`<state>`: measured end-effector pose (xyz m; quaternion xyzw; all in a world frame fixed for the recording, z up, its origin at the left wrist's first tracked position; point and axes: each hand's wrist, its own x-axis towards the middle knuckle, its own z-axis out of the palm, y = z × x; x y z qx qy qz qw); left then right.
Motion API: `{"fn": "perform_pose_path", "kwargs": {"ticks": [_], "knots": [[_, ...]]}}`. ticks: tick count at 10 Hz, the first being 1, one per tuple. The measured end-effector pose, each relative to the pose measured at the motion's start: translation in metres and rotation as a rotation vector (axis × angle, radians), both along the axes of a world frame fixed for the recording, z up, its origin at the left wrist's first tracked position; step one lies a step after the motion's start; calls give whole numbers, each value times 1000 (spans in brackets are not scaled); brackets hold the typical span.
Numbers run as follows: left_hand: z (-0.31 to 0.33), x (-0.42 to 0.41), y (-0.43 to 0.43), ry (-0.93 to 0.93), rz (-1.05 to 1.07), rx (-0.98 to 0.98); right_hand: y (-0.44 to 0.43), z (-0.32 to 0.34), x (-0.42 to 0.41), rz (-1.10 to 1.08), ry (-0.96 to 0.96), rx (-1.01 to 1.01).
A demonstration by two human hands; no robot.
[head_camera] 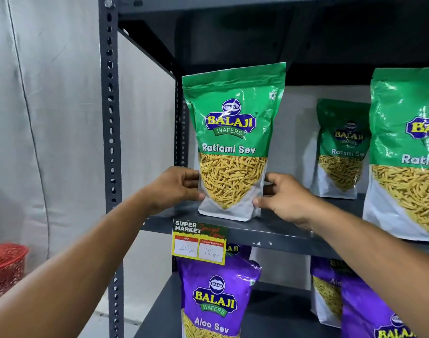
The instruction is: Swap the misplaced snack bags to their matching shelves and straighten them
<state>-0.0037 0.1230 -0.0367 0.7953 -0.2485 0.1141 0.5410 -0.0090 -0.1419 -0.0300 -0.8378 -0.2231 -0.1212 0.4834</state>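
A green Ratlami Sev bag (pixel 233 132) stands upright at the left end of the upper shelf (pixel 276 231). My left hand (pixel 174 189) grips its lower left edge and my right hand (pixel 284 196) grips its lower right edge. Two more green Ratlami Sev bags stand on the same shelf, one at the back (pixel 341 150) and one at the right front (pixel 408 154). On the shelf below stand purple Aloo Sev bags, one at the left (pixel 215 296) and others at the right (pixel 364 311), partly hidden by my right forearm.
A yellow supermarket price tag (pixel 199 242) hangs on the upper shelf's front edge. The grey perforated upright (pixel 111 142) of the rack runs down the left. A red mesh basket (pixel 5 267) sits low at far left, in front of a grey curtain.
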Motion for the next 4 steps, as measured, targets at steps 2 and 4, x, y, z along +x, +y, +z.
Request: {"fn": "perform_pose_path", "kwargs": {"ticks": [2, 4], "knots": [[0, -1, 0, 25, -20, -7, -2, -2, 2, 33, 6, 25], [1, -5, 1, -9, 78, -28, -2, -6, -8, -69, -65, -18]]}}
